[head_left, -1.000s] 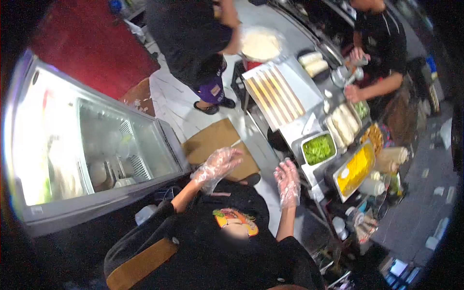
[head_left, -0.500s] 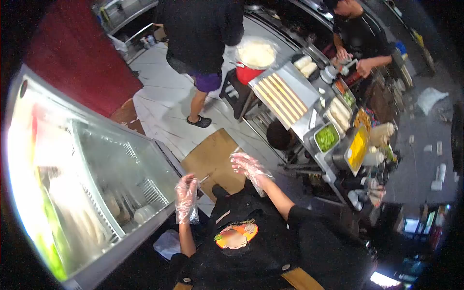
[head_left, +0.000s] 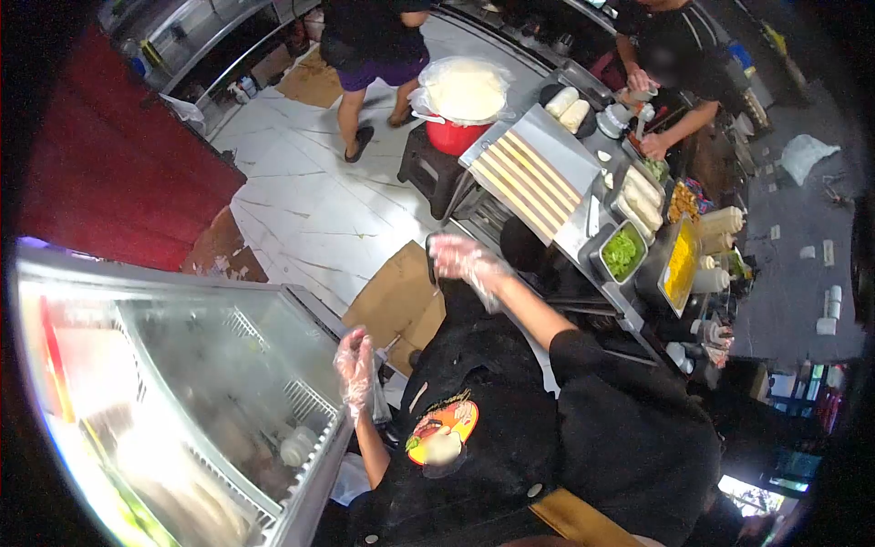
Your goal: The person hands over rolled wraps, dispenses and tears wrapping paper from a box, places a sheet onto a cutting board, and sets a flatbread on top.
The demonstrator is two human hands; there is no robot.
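My left hand [head_left: 355,372], in a clear plastic glove, is raised beside the edge of a glass-doored fridge [head_left: 301,428], its fingers bent upward and nothing visible between them. In another clear glove, my right hand [head_left: 468,264] reaches across in front of my body, above a flat cardboard sheet [head_left: 401,296] on the floor. Its fingers are extended and blurred, and no object shows in it. Neither hand appears to touch the fridge or the counter.
At right, a metal counter holds a striped board [head_left: 524,187], a lettuce tray [head_left: 622,254], a yellow food tray [head_left: 681,264] and bottles. A red bucket [head_left: 456,137] stands on a black stool [head_left: 430,173]. One person [head_left: 374,46] stands beyond; a co-worker [head_left: 674,55] works behind the counter.
My body has turned toward the fridge, which now looks nearer. My right hand has swung left, away from the counter. The person in purple shorts has moved farther off.
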